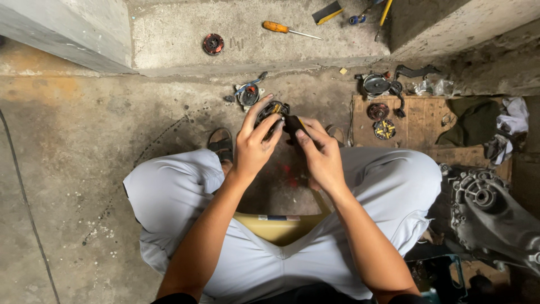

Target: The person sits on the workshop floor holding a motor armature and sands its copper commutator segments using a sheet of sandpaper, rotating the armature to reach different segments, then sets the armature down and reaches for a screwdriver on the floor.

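The left hand (253, 143) grips a small round dark part (272, 111) above the knees, fingers curled around its rim, while the right hand (320, 155) pinches a black-handled tool (293, 124) against it. Beyond lie another round part (248, 94) on the concrete floor (73, 169), an orange-handled screwdriver (278, 27) on the step (169, 34), and a wooden board (422, 126) holding more parts, with an engine casing (489, 214) at right
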